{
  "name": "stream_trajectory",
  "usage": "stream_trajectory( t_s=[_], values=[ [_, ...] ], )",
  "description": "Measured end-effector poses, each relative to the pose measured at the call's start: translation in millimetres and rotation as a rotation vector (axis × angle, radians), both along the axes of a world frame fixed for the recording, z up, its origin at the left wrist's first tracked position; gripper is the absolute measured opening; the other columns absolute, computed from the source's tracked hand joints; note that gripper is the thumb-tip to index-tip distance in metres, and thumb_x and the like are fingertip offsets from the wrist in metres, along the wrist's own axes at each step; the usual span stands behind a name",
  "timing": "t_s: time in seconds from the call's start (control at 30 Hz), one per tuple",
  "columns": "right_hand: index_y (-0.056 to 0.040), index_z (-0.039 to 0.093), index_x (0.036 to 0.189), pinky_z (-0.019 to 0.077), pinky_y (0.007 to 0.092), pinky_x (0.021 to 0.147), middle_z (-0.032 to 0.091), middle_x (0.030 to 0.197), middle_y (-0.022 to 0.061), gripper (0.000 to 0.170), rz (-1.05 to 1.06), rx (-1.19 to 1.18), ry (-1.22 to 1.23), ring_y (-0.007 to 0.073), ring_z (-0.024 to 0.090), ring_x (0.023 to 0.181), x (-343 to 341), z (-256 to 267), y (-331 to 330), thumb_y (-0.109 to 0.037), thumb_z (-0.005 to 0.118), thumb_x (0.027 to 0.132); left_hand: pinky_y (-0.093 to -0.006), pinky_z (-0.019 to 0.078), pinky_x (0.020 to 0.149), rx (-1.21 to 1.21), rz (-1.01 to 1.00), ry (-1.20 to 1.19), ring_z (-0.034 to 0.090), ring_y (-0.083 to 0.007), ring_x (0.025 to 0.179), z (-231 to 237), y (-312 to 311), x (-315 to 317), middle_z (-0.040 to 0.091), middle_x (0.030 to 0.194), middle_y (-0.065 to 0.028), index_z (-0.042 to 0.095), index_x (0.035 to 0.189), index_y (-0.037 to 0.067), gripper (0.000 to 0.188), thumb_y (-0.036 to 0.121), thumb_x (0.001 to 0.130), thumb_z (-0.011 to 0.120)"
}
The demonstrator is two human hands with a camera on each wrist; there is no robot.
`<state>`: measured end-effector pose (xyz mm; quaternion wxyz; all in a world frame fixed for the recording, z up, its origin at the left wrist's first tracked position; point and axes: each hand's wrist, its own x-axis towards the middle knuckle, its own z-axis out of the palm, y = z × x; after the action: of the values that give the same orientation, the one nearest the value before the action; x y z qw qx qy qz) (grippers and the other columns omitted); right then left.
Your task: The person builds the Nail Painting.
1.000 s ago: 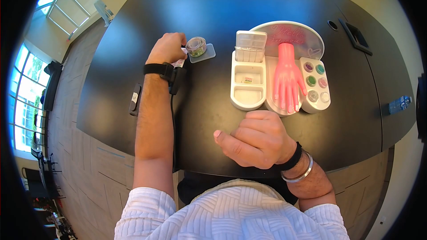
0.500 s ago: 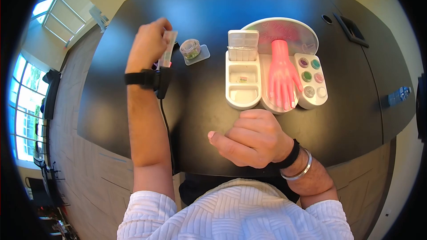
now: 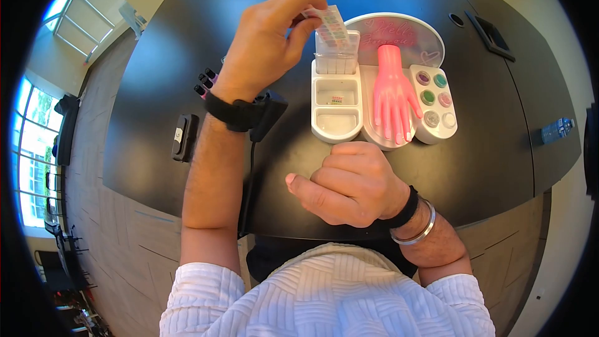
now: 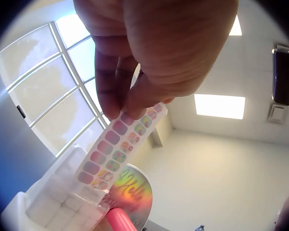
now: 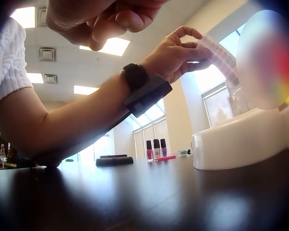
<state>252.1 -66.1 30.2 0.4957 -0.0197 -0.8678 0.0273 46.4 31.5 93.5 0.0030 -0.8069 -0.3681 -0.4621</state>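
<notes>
My left hand [image 3: 268, 40] pinches a strip of nail stickers [image 3: 334, 24] by its upper end, between thumb and fingers. In the left wrist view rows of pink-purple and patterned stickers [image 4: 113, 147] show on it. Its lower end overlaps the clear box [image 3: 337, 56] at the back left of a white nail-art stand [image 3: 337, 136]. A pink model hand [image 3: 394, 100] lies on the stand's middle, before a rounded sign [image 3: 430, 40]. Near the table's front edge, my right hand [image 3: 352, 184] hovers with loosely curled fingers, holding nothing.
Pots of coloured glitter [image 3: 427, 97] fill the stand's right side. A small printed piece [image 3: 337, 100] lies in the middle left tray. Nail polish bottles [image 5: 156, 149] stand beyond the left forearm, a black case [image 3: 185, 137] beside it. A water bottle [image 3: 557, 130] lies far right.
My left hand has lifted the sticker strip from the table's left side and carried it rightward to above the stand's clear box. My right hand stays nearly still.
</notes>
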Motion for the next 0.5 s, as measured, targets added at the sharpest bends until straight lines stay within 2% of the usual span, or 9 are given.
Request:
stream_trajectory(
  t_s=[0.03, 0.17, 0.43, 0.5],
  values=[
    [-0.0025, 0.075, 0.1, 0.037, 0.0292, 0.048, 0.049, 0.062, -0.0031, 0.021, -0.001, -0.001, 0.0, 0.014, 0.046, 0.049, 0, 0, 0, 0.002, 0.081, 0.08, -0.0316, 0.063, 0.084, 0.021, 0.001, -0.008, 0.077, -0.0192, 0.089, -3, 2, 3, 0.076, 0.098, -0.0078, 0.067, 0.114, 0.003, 0.02, -0.003, 0.097, 0.075],
    [-0.0022, 0.076, 0.099, 0.0374, 0.0292, 0.048, 0.049, 0.062, -0.003, 0.019, -0.004, -0.007, -0.001, 0.0139, 0.046, 0.049, 1, 2, -1, 0.002, 0.08, 0.081, -0.0316, 0.0627, 0.082, 0.06, 0.009, 0.071, 0.076, -0.021, 0.088, -8, 4, 6, 0.075, 0.095, -0.0088, 0.067, 0.111, 0.003, 0.017, -0.003, 0.097, 0.074],
    [-0.0025, 0.076, 0.097, 0.0371, 0.0286, 0.047, 0.048, 0.062, -0.0031, 0.017, -0.007, 0.002, 0.003, 0.0131, 0.046, 0.049, 1, 1, -1, 0.001, 0.08, 0.081, -0.0334, 0.0623, 0.078, -0.13, 0.059, 0.155, 0.075, -0.023, 0.085, -16, 7, 3, 0.076, 0.098, -0.0095, 0.072, 0.103, 0.001, 0.011, -0.004, 0.094, 0.073],
    [-0.0005, 0.074, 0.096, 0.0365, 0.0291, 0.048, 0.045, 0.065, -0.0016, 0.02, -0.021, 0.014, 0.003, 0.0134, 0.049, 0.053, 0, -1, -1, -0.007, 0.075, 0.077, -0.0335, 0.0621, 0.077, -0.125, 0.034, 0.156, 0.075, -0.0229, 0.085, -17, 9, -1, 0.076, 0.099, -0.0091, 0.073, 0.103, 0.001, 0.01, -0.003, 0.094, 0.074]
  ],
)
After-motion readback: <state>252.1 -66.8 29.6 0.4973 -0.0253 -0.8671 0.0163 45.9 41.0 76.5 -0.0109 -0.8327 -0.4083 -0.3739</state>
